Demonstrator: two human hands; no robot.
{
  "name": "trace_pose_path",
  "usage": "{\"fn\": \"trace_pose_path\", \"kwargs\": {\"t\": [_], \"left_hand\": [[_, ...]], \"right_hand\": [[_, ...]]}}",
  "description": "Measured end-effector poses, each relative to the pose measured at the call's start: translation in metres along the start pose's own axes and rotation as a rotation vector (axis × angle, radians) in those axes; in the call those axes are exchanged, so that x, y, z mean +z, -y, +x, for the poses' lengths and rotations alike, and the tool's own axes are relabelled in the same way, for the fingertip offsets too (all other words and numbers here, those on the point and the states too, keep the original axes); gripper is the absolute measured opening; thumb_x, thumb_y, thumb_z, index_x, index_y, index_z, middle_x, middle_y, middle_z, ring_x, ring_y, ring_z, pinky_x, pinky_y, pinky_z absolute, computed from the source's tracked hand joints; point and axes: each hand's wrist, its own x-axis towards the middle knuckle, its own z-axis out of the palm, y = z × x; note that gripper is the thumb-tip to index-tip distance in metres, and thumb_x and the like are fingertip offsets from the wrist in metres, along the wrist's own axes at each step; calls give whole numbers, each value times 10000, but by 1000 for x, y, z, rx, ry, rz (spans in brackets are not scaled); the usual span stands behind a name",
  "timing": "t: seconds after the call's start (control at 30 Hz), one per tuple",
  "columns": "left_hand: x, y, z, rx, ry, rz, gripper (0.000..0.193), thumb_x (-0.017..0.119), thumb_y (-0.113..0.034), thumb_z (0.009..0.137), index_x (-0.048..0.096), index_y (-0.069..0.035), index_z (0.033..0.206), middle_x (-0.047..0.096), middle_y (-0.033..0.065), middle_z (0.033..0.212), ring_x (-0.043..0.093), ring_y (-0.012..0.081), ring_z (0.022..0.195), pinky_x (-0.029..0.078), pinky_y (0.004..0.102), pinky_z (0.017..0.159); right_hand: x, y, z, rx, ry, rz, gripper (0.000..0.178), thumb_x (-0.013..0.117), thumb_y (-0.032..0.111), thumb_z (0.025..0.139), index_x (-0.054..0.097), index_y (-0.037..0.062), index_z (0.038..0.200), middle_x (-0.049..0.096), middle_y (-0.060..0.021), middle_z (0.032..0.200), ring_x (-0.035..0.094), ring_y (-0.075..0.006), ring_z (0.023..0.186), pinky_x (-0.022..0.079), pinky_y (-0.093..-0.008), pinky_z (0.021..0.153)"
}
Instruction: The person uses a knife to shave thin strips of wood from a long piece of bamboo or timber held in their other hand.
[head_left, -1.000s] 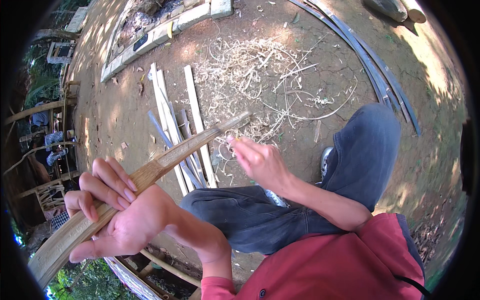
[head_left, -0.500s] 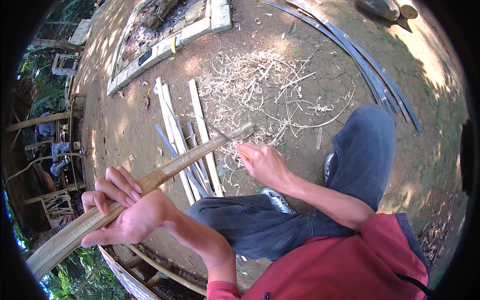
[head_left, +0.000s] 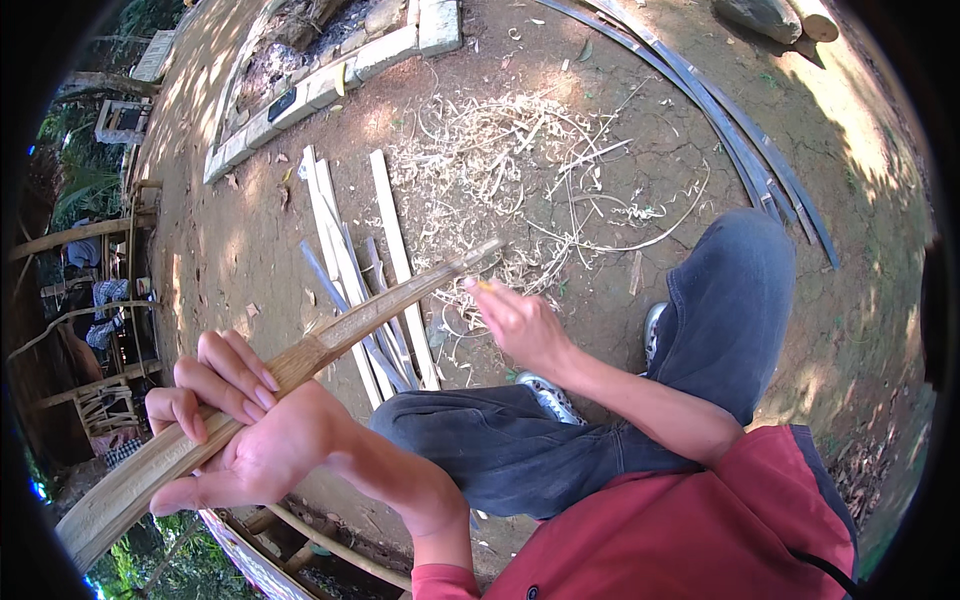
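Note:
A long split bamboo strip (head_left: 370,316) runs slantwise from the lower left to the middle of the view, with raised nodes along it. My left hand (head_left: 262,425) is closed around its near part, fingers over the top and thumb along the lower side. Close to the far tip, my right hand (head_left: 520,322) is closed on a small knife (head_left: 486,286). Only a bit of the knife's yellow handle shows; its blade cannot be made out now. Pale curled shavings (head_left: 500,140) are heaped on the ground beyond the tip.
Several pale bamboo slats (head_left: 390,220) lie beneath the held strip. Long dark strips (head_left: 720,110) curve across the far right, near cut logs (head_left: 760,18). A brick-edged fire pit (head_left: 330,95) has a dark flat object (head_left: 282,105) on its rim. My bent knee (head_left: 730,310) is at right.
My right hand has turned slightly, and the knife blade that lay across the strip no longer shows. The strip's far end sits slightly higher; my left hand keeps its hold.

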Motion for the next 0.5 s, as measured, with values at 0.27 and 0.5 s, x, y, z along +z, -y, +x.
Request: {"fn": "trace_pose_path", "kwargs": {"t": [0.27, 0.5], "left_hand": [[1, 5, 5, -8, -35, 10, 636, 273, -716, 931, 332, -125, 704, 290, 5, 465, 248, 76, 396, 215, 188, 378], [4, 7, 8, 8, 29, -39, 628, 266, -710, 936, 332, -130, 706, 298, 0, 467, 244, 75, 397, 211, 186, 370]], "right_hand": [[-22, 32, 15, -87, -102, 177, 303, 621, 29, 882, 631, -31, 1179, 676, -284, 972, 697, -325, 645, 589, -349, 558], [25, -52, 13, 250, 126, 117, 307, 576, 4, 908, 609, -28, 1211, 697, -230, 804, 517, -112, 403, 445, -230, 324]]}}
